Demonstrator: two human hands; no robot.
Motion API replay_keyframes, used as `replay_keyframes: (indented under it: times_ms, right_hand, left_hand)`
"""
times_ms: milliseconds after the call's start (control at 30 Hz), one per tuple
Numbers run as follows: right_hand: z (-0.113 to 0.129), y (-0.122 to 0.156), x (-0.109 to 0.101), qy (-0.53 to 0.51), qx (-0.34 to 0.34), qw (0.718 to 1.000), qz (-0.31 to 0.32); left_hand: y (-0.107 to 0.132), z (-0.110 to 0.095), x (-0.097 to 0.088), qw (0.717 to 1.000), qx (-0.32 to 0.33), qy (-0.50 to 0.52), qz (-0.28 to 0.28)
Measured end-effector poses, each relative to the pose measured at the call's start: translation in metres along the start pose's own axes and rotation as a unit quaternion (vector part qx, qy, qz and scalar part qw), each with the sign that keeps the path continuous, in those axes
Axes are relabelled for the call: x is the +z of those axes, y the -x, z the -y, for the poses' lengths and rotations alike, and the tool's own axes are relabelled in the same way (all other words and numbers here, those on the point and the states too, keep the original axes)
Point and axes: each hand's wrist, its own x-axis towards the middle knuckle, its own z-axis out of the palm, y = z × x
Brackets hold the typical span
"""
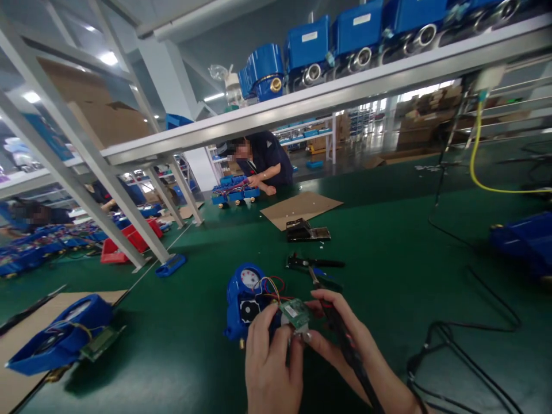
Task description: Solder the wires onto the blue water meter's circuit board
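Head view shows the left hand (269,368) with fingers clamped on a small green circuit board (295,314) above the counter (388,276) — steadying it, it seems — while the right hand (345,339) grips a dark tool (340,336) beside the open blue meter (244,302).

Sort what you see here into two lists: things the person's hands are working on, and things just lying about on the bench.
In hand:
- left hand holding the green circuit board
- right hand holding a dark tool
- open blue meter, wired to the board

Lying about:
- black pliers
- cardboard sheet
- second blue meter
- red bin
- black cables
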Motion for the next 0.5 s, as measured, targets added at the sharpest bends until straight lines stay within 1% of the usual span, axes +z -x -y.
replay_keyframes:
  times_ms: [100, 200, 333, 400, 500]
  right_hand:
    - [0.003, 0.000, -0.006, 0.016, -0.007, 0.999, -0.049]
    - [0.008, 0.006, -0.021, 0.053, -0.034, 0.993, -0.104]
    - [0.021, 0.024, -0.045, 0.050, -0.074, 0.989, -0.118]
    - [0.028, 0.032, -0.053, 0.015, -0.048, 0.990, -0.134]
    - [0.031, 0.038, -0.057, -0.078, 0.036, 0.978, -0.192]
  left_hand:
    - [-0.005, -0.001, -0.001, 0.999, 0.037, -0.005, -0.004]
    - [-0.007, 0.000, -0.001, 0.998, 0.054, 0.016, 0.003]
    - [-0.003, 0.000, 0.002, 0.998, 0.047, 0.027, 0.008]
    - [-0.002, -0.002, 0.003, 0.999, 0.044, 0.028, 0.011]
    - [-0.002, -0.007, 0.004, 0.999, 0.022, 0.042, 0.014]
